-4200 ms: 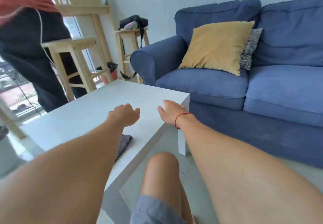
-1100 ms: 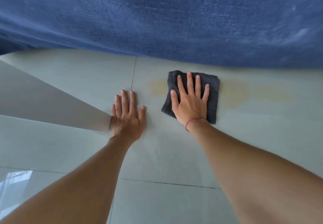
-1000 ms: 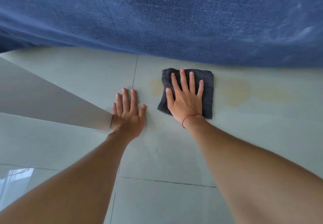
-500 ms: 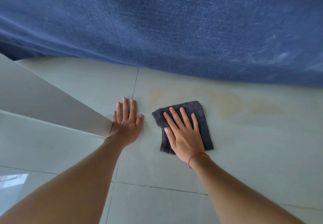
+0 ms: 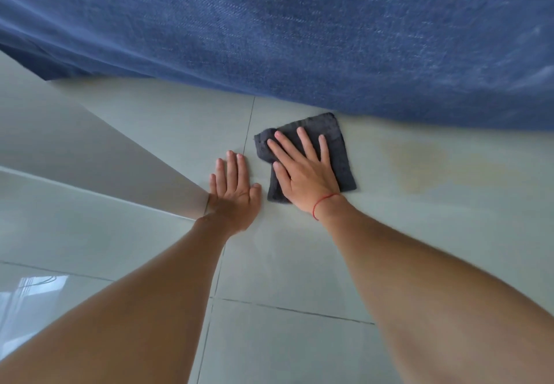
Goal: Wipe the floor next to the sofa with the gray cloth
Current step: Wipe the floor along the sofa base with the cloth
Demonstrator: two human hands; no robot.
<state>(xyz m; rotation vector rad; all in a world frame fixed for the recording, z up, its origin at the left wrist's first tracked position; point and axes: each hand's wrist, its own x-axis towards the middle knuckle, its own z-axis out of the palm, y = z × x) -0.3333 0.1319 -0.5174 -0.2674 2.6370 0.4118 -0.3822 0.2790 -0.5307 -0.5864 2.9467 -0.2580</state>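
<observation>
Head view: one gray cloth (image 5: pixel 337 147) lies flat on the floor (image 5: pixel 299 264), touching the sofa (image 5: pixel 299 30) base. Right hand (image 5: pixel 305 174): grip open, fingers spread, palm pressing the cloth. Left hand (image 5: pixel 233 195): grip open, flat on one tile. No writing visible.

Both arms stretched forward; left hand (image 5: pixel 233 193) flat, palm down, fingers together; right hand (image 5: pixel 302 174) beside it, flat, fingers spread, red string at wrist.
</observation>
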